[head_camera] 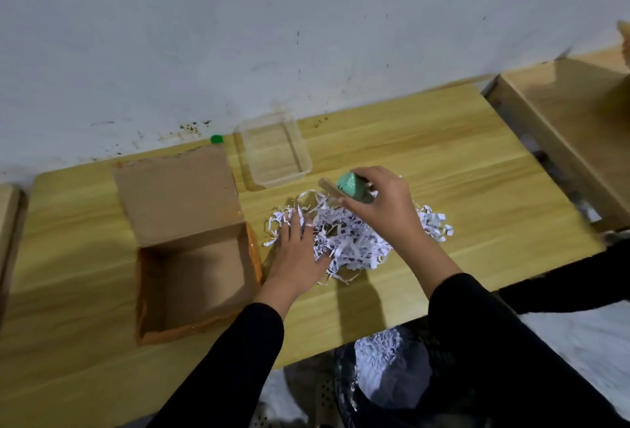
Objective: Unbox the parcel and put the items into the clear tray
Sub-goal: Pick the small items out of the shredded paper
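An open cardboard box (194, 277) with orange outer sides sits at the left of the wooden table, its lid flap laid back; nothing shows inside it. To its right lies a heap of shredded white paper (351, 240). My left hand (296, 250) rests flat and spread on the left side of that heap. Above the heap my right hand (381, 199) grips a green rounded item (351, 185) together with a small flat wooden piece (329, 189). The clear tray (300, 155) stands just beyond, near the wall, with nothing in it.
A small green cap (216, 139) lies by the wall behind the box. A second wooden surface (562, 114) adjoins the table (477, 161) on the right across a gap. A black bag holding shredded paper (385, 366) sits below the table's front edge.
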